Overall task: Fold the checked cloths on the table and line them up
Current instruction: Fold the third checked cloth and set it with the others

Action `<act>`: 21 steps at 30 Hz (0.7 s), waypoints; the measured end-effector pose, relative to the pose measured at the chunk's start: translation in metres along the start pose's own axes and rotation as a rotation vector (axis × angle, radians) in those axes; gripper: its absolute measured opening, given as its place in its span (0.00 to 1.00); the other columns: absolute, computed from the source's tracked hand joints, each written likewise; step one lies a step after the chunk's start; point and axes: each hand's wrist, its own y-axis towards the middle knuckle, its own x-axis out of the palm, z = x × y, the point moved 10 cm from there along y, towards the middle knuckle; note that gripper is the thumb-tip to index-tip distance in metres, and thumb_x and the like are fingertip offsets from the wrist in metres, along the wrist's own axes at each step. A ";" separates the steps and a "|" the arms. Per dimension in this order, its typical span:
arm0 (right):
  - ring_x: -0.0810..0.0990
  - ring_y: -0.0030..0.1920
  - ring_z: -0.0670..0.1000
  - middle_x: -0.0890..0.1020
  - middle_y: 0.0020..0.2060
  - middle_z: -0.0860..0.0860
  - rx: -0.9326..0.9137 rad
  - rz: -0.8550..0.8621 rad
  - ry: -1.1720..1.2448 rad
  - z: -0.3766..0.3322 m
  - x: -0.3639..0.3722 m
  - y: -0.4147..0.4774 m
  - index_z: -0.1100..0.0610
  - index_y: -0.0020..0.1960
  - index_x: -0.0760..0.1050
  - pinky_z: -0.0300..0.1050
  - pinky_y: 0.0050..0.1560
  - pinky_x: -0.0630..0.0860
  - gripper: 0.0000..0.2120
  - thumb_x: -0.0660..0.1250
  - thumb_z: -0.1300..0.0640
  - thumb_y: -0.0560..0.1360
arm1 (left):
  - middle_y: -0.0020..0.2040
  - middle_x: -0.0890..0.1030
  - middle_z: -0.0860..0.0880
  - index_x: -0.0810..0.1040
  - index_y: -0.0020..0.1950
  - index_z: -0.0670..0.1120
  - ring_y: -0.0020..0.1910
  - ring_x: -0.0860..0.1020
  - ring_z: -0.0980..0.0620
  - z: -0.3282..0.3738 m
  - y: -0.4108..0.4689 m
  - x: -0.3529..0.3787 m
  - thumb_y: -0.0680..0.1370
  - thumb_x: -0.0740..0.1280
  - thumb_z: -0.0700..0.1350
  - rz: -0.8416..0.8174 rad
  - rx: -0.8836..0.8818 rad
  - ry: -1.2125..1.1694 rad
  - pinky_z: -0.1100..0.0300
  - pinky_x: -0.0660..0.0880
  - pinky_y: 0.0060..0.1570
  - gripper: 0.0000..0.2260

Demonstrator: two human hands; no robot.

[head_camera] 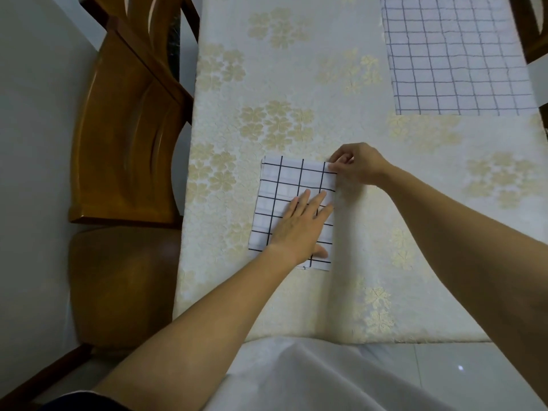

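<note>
— Why's the left hand [299, 225] flat, fingers straight, on the folded cloth [284, 185]?
— Pins it, prob. so the layers don't slide. Thin weave, black grid on white, near the left edge of the table [296, 69].
— And the right hand [360, 166]?
— Thumb & forefinger pinch the far right corner. Squaring it up, I'd guess.
— The other one?
— Grey-checked cloth [453, 60] lies spread flat, far right, well apart, on the floral-embossed cover.

Soft, even indoor light with faint shadows; small glare spot on floor tile [460, 368]; wide-angle distortion bows the wooden chair [127, 129]; mild blur.
</note>
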 end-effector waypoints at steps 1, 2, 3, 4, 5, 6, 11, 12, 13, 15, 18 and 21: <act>0.76 0.39 0.47 0.83 0.42 0.52 0.002 -0.040 0.012 0.000 0.003 0.002 0.53 0.50 0.83 0.38 0.39 0.72 0.08 0.75 0.50 0.75 | 0.84 0.41 0.47 0.45 0.84 0.50 0.82 0.38 0.42 0.001 0.001 0.001 0.74 0.72 0.63 -0.008 -0.001 0.013 0.46 0.40 0.81 0.50; 0.76 0.39 0.47 0.83 0.40 0.51 0.003 -0.079 0.026 -0.001 0.006 0.004 0.54 0.50 0.83 0.37 0.39 0.72 0.09 0.76 0.50 0.75 | 0.84 0.40 0.48 0.45 0.84 0.50 0.82 0.38 0.42 0.002 0.002 0.002 0.74 0.72 0.64 -0.012 -0.003 0.018 0.45 0.40 0.80 0.50; 0.76 0.39 0.47 0.82 0.39 0.50 0.000 -0.109 0.046 -0.002 0.008 0.005 0.55 0.50 0.82 0.37 0.39 0.72 0.09 0.76 0.51 0.74 | 0.84 0.40 0.48 0.44 0.84 0.50 0.82 0.38 0.42 0.001 0.002 0.003 0.73 0.72 0.64 -0.012 -0.004 0.017 0.45 0.40 0.80 0.51; 0.77 0.39 0.47 0.82 0.40 0.50 -0.011 -0.133 0.066 -0.004 0.008 0.006 0.56 0.51 0.82 0.37 0.40 0.73 0.09 0.76 0.53 0.74 | 0.84 0.40 0.48 0.44 0.84 0.51 0.82 0.37 0.41 0.001 0.002 0.003 0.73 0.73 0.64 -0.011 -0.006 0.011 0.45 0.40 0.80 0.51; 0.77 0.40 0.47 0.82 0.41 0.51 -0.029 -0.158 0.082 -0.007 0.007 0.006 0.56 0.52 0.82 0.36 0.40 0.74 0.09 0.76 0.54 0.75 | 0.84 0.39 0.48 0.44 0.84 0.51 0.82 0.37 0.41 0.001 0.002 0.003 0.73 0.73 0.64 -0.010 -0.006 0.005 0.44 0.40 0.80 0.51; 0.77 0.41 0.47 0.82 0.42 0.52 -0.044 -0.185 0.087 -0.009 0.007 0.006 0.56 0.51 0.83 0.36 0.41 0.74 0.08 0.76 0.54 0.75 | 0.84 0.39 0.48 0.44 0.84 0.51 0.82 0.37 0.41 0.000 0.001 0.004 0.72 0.73 0.64 -0.007 -0.005 -0.001 0.44 0.41 0.80 0.52; 0.78 0.43 0.51 0.83 0.45 0.52 -0.086 -0.279 -0.086 -0.010 0.012 0.009 0.51 0.49 0.83 0.40 0.45 0.74 0.06 0.73 0.50 0.77 | 0.83 0.38 0.48 0.44 0.84 0.52 0.81 0.36 0.40 -0.002 0.001 0.007 0.71 0.74 0.64 -0.015 -0.021 -0.042 0.42 0.41 0.80 0.53; 0.79 0.44 0.52 0.83 0.44 0.51 -0.091 -0.283 -0.145 -0.010 0.012 0.010 0.50 0.49 0.82 0.41 0.45 0.75 0.06 0.72 0.49 0.77 | 0.83 0.38 0.48 0.44 0.84 0.53 0.81 0.36 0.40 -0.002 0.001 0.008 0.71 0.74 0.64 -0.021 -0.024 -0.045 0.41 0.41 0.80 0.53; 0.79 0.42 0.53 0.82 0.42 0.50 -0.099 -0.289 -0.194 -0.011 0.013 0.011 0.50 0.46 0.81 0.41 0.44 0.74 0.06 0.72 0.48 0.78 | 0.83 0.37 0.48 0.44 0.84 0.53 0.81 0.36 0.40 -0.002 0.002 0.009 0.71 0.74 0.64 -0.026 -0.027 -0.047 0.41 0.41 0.80 0.53; 0.74 0.37 0.49 0.77 0.36 0.47 -0.095 -0.283 -0.276 -0.014 0.013 0.013 0.50 0.38 0.75 0.39 0.37 0.69 0.13 0.71 0.48 0.78 | 0.83 0.36 0.48 0.44 0.84 0.53 0.81 0.35 0.39 -0.002 0.001 0.010 0.71 0.75 0.64 -0.030 -0.033 -0.054 0.40 0.41 0.80 0.53; 0.73 0.37 0.47 0.76 0.36 0.47 -0.058 -0.201 -0.291 -0.011 0.009 0.019 0.53 0.39 0.76 0.39 0.34 0.67 0.13 0.74 0.47 0.75 | 0.83 0.35 0.48 0.42 0.84 0.54 0.80 0.33 0.39 -0.003 0.001 0.015 0.71 0.74 0.65 -0.063 -0.048 -0.043 0.38 0.40 0.79 0.54; 0.75 0.40 0.50 0.78 0.38 0.48 -0.055 -0.117 -0.269 -0.008 0.009 0.020 0.56 0.45 0.78 0.39 0.35 0.68 0.13 0.76 0.47 0.73 | 0.82 0.33 0.47 0.41 0.84 0.54 0.79 0.31 0.38 -0.002 0.002 0.018 0.69 0.74 0.68 -0.086 -0.055 -0.025 0.38 0.37 0.78 0.56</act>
